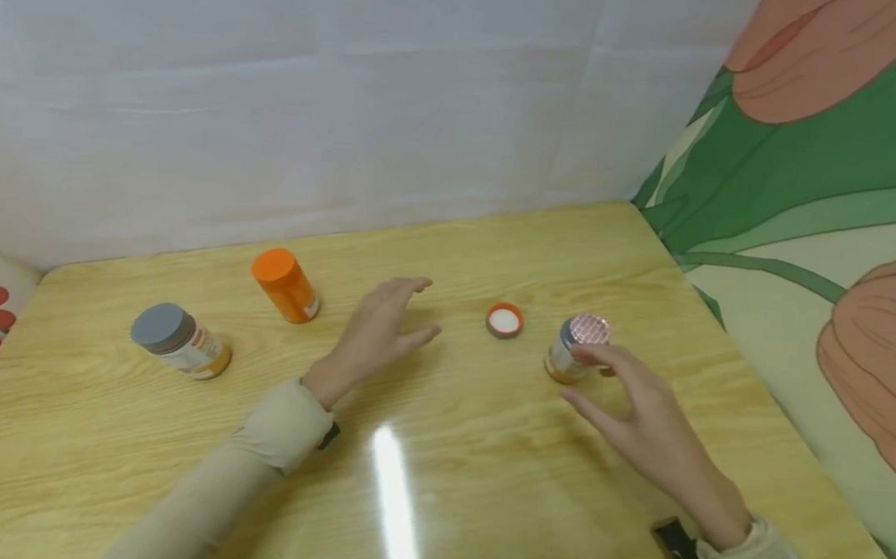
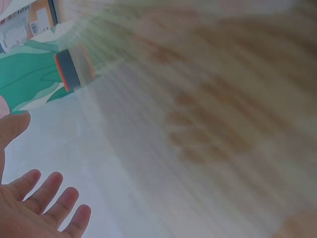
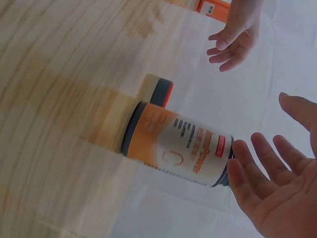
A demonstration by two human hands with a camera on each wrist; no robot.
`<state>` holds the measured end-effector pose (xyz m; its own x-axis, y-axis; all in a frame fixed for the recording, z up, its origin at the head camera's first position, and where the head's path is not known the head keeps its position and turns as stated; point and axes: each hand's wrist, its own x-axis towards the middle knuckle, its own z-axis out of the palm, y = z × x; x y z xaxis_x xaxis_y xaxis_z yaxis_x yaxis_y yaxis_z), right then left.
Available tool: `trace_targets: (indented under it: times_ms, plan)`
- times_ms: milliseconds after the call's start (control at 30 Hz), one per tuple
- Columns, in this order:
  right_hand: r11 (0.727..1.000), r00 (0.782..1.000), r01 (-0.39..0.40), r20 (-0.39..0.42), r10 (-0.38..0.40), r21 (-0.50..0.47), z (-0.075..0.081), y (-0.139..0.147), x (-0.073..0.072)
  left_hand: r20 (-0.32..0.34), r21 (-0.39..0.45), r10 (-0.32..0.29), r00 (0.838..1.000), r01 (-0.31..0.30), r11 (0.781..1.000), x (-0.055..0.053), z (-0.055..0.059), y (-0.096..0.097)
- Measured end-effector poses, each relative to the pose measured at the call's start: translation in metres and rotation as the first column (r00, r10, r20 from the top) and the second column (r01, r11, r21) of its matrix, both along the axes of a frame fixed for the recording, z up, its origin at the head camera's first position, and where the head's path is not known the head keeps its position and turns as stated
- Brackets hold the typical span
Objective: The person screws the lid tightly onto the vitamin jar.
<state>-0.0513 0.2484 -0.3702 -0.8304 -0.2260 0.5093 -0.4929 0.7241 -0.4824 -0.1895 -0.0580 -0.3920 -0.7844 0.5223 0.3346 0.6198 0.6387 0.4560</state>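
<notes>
My left hand [image 1: 374,335] hovers over the middle of the table, fingers and thumb spread, holding nothing. To its right lies a grey screw cap [image 1: 505,320], its red rim and white inside facing up. An uncapped supplement bottle [image 1: 565,358] with a shiny patterned seal on its mouth stands upright further right. In the right wrist view its label [image 3: 193,148] is white and orange. Beside its top is my right hand [image 1: 641,413], thumb and fingers apart. Whether a fingertip touches the bottle I cannot tell.
Left of my left hand stands an orange bottle [image 1: 286,286]. Further left is a grey-capped bottle [image 1: 181,341] with a white and orange label. A white sheet [image 1: 424,128] hangs behind the wooden table [image 1: 468,497], and a flower-patterned cloth [image 1: 788,219] lines its right side.
</notes>
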Motion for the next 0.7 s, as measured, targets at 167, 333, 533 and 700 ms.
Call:
trace_targets:
  times_ms: [167,333,533,700]
  plan:
    - [0.998,0.998,0.046,-0.029,-0.047,-0.03,-0.001,0.009,-0.001,0.03,-0.019,-0.021,0.999,0.022,1.0,-0.002,-0.003,0.012]
    - [0.985,0.989,0.143,-0.013,-0.145,-0.096,-0.003,0.013,-0.003,0.092,-0.048,-0.029,0.995,0.033,0.998,-0.004,-0.003,0.026]
    - [0.961,0.965,0.248,0.116,-0.234,-0.124,-0.003,0.016,-0.008,0.144,-0.117,-0.027,0.989,0.044,0.992,-0.007,-0.002,0.041]
    - [0.957,0.94,0.268,0.249,-0.234,-0.114,-0.002,0.015,-0.014,0.171,-0.166,-0.031,0.985,0.06,0.984,-0.012,-0.003,0.05]
